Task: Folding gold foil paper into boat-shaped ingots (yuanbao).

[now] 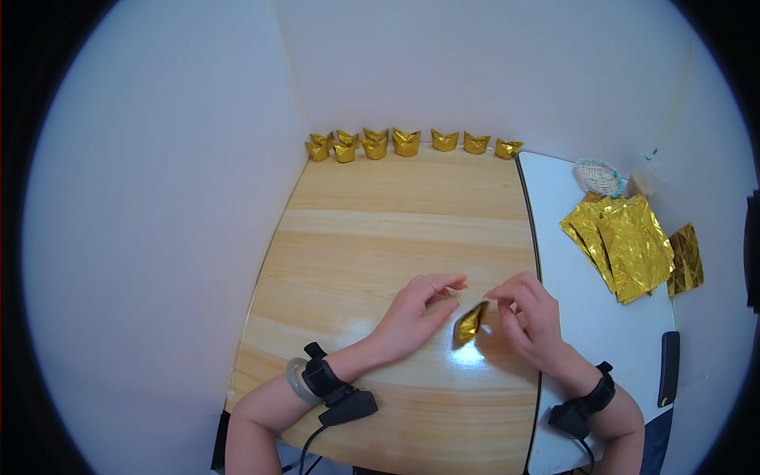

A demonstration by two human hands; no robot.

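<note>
Many gold foil ingots (406,147) stand done far back on the wooden table (380,245), one more ingot (470,323) tilts between my left hand (413,318), fingers apart, and my right hand (537,323), at its tip, pinching or not I can't tell, and gold sheets (633,249) lie unfolded.

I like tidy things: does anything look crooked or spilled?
The gold foil pile on the white table at right looks messy: it is wrinkled and fanned out at different angles, not lined up. I see nothing spilled.
</note>
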